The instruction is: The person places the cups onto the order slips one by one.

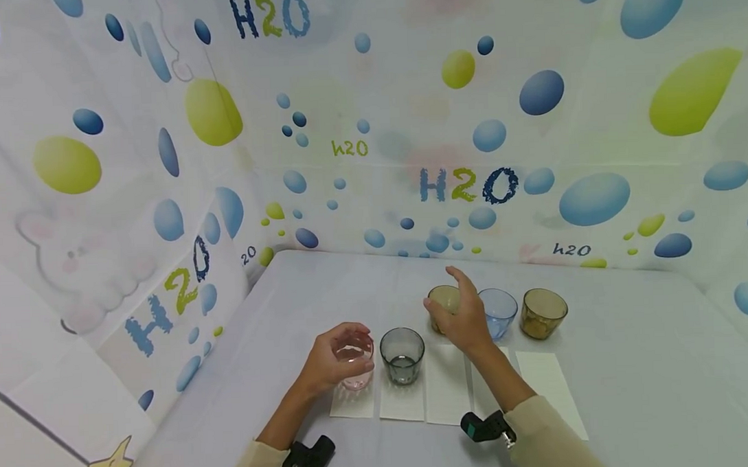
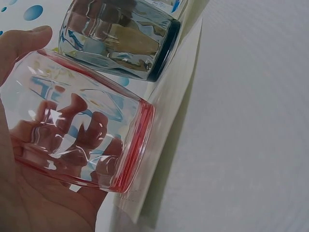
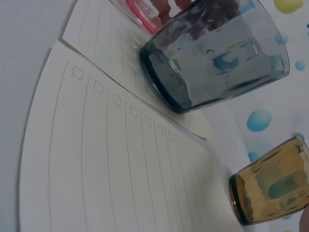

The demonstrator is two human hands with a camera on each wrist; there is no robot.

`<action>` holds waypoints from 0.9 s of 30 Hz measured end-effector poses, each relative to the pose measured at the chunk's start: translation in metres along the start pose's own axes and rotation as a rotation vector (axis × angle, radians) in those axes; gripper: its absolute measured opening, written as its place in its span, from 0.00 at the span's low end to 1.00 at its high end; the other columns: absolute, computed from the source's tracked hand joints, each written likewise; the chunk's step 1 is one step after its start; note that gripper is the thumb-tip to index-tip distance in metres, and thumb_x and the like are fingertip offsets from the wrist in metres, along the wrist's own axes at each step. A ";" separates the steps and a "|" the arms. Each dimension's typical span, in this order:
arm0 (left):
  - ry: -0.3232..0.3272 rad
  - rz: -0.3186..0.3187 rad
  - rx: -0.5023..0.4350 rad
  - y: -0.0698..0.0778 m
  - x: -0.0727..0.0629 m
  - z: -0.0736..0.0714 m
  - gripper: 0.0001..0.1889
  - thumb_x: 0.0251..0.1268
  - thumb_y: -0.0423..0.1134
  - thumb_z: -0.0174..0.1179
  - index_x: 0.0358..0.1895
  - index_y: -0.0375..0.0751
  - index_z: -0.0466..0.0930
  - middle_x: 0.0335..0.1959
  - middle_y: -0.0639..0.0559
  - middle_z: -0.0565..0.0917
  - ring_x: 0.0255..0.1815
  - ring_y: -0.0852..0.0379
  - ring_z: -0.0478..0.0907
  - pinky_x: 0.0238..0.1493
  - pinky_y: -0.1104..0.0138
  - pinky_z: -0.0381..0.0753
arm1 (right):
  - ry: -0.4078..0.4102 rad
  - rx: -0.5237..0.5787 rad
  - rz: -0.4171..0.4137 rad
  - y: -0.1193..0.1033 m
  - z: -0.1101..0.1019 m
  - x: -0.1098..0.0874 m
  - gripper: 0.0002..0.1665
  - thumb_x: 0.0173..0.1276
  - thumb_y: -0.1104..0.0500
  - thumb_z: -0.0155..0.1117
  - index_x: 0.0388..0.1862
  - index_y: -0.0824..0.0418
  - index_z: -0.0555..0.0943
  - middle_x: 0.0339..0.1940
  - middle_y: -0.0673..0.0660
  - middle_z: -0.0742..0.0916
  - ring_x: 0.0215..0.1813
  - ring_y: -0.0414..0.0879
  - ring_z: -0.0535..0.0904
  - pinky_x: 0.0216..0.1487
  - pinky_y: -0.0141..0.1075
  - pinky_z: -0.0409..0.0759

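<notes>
My left hand (image 1: 319, 364) grips a pink-tinted clear glass (image 1: 358, 382), the thumb on the near side and the fingers round the back. In the left wrist view the fingers show through the pink glass (image 2: 120, 150). Right beside it a smoky grey glass (image 1: 403, 359) stands upright on a card. Farther back, my right hand (image 1: 468, 321) is at a yellow-brown glass (image 1: 441, 297), its index finger raised and thumb spread apart. Only a sliver of that hand appears by the yellow-brown glass (image 3: 270, 188) in the right wrist view.
A blue glass (image 1: 499, 311) and a darker amber glass (image 1: 544, 315) stand to the right of my right hand. Several pale lined cards (image 1: 447, 389) lie in a row on the white table (image 1: 657, 361). A patterned curtain (image 1: 393, 75) rises behind the table.
</notes>
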State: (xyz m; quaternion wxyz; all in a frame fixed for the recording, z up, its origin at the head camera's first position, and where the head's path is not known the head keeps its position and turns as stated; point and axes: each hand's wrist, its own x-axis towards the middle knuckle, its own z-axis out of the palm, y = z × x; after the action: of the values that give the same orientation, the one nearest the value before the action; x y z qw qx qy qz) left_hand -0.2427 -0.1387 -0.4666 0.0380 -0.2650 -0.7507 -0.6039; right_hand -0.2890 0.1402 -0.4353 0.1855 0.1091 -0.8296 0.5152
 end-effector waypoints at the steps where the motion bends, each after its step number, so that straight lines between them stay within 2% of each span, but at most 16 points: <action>1: 0.000 0.003 0.001 0.000 0.000 0.000 0.27 0.55 0.33 0.73 0.57 0.26 0.76 0.44 0.36 0.86 0.46 0.36 0.83 0.52 0.47 0.84 | 0.000 0.001 0.006 0.000 0.000 0.000 0.44 0.65 0.50 0.70 0.77 0.56 0.63 0.77 0.59 0.70 0.78 0.56 0.62 0.74 0.62 0.61; 9: -0.007 0.006 -0.018 -0.004 -0.001 -0.001 0.26 0.55 0.31 0.73 0.56 0.25 0.76 0.44 0.34 0.86 0.46 0.35 0.83 0.50 0.52 0.86 | 0.009 -0.006 0.126 0.007 0.008 0.002 0.47 0.65 0.47 0.71 0.78 0.56 0.62 0.78 0.60 0.68 0.77 0.61 0.62 0.71 0.66 0.62; 13: -0.003 -0.003 -0.008 -0.004 -0.001 -0.001 0.27 0.55 0.32 0.74 0.57 0.26 0.76 0.44 0.36 0.86 0.46 0.36 0.84 0.51 0.51 0.85 | 0.019 -0.037 0.132 0.013 0.014 0.004 0.47 0.66 0.46 0.69 0.78 0.57 0.62 0.78 0.62 0.68 0.76 0.62 0.63 0.71 0.65 0.63; 16: 0.000 0.000 -0.005 -0.004 -0.002 -0.001 0.27 0.55 0.33 0.73 0.57 0.27 0.76 0.44 0.37 0.86 0.46 0.37 0.84 0.51 0.51 0.85 | 0.023 -0.050 0.145 0.018 0.017 0.004 0.46 0.67 0.46 0.68 0.78 0.59 0.62 0.76 0.64 0.70 0.73 0.62 0.67 0.69 0.63 0.67; 21: -0.007 0.014 -0.009 -0.005 -0.002 -0.002 0.27 0.55 0.32 0.73 0.57 0.26 0.76 0.43 0.37 0.86 0.45 0.36 0.83 0.51 0.53 0.86 | 0.030 0.034 0.202 0.023 0.020 0.001 0.48 0.64 0.46 0.71 0.77 0.60 0.62 0.74 0.65 0.70 0.73 0.60 0.67 0.68 0.61 0.69; 27: -0.007 0.015 -0.013 -0.006 -0.003 -0.003 0.26 0.55 0.32 0.73 0.56 0.27 0.76 0.44 0.35 0.85 0.46 0.35 0.83 0.51 0.48 0.85 | 0.016 0.139 0.262 0.028 0.022 -0.002 0.48 0.63 0.48 0.74 0.76 0.59 0.62 0.74 0.62 0.71 0.76 0.58 0.65 0.71 0.57 0.69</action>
State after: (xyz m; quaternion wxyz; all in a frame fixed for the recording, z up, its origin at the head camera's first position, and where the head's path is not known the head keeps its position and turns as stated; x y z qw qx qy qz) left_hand -0.2434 -0.1430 -0.4725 0.0380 -0.2732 -0.7449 -0.6075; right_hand -0.3018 0.1330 -0.4681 0.1152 0.0084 -0.7976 0.5920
